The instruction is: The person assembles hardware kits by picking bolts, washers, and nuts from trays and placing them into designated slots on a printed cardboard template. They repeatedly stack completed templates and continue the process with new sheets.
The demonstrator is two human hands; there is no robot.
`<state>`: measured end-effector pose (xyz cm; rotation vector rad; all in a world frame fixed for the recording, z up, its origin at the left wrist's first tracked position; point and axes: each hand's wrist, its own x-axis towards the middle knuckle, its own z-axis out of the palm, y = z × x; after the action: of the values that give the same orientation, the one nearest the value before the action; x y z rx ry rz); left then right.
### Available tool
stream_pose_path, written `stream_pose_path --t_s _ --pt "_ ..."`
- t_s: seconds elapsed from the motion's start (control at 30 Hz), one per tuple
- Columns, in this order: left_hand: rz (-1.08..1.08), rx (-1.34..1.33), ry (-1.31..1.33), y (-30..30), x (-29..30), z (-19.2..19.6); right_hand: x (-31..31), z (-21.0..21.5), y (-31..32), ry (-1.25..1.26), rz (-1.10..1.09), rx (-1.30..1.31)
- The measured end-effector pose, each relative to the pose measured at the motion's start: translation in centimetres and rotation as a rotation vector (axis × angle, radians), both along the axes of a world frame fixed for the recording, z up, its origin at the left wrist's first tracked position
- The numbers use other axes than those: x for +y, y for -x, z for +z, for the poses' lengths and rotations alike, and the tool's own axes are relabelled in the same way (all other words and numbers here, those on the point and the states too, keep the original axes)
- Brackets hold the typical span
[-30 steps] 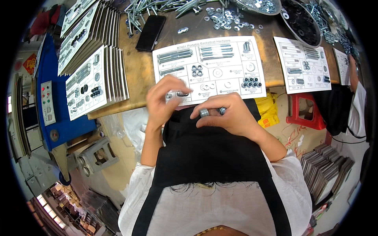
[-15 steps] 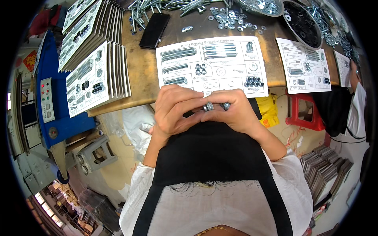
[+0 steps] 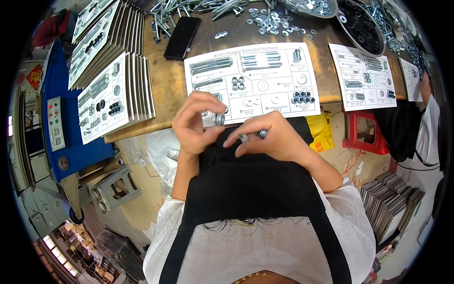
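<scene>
Left hand [image 3: 196, 124] pinches a small stack of washers [image 3: 218, 118] over the card's [image 3: 255, 80] lower left edge. Right hand [image 3: 272, 139] grips a bolt [image 3: 253, 136] at the near table edge. Card partly filled: long bolts, nuts, black nuts placed; several washer outlines look empty. Loose hardware pile [image 3: 269, 21] waits behind.

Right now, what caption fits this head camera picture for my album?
Left hand pinches a stack of silver metal washers while right hand holds a small silver bolt beside a white printed hardware card.
</scene>
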<state>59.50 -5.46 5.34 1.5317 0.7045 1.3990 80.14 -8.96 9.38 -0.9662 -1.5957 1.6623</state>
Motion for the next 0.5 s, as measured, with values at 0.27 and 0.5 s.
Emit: stream_pose_path --t_s 0.27,0.5 --pt "-0.035 1.144 -0.266 -2.1 1.9 -5.6 -0.8 -0.4 1.2 0.055 0.226 0.003" --pt "-0.027 1.19 -0.266 -2.7 1.8 -6.3 -0.7 -1.1 0.5 0.064 0.159 -0.043"
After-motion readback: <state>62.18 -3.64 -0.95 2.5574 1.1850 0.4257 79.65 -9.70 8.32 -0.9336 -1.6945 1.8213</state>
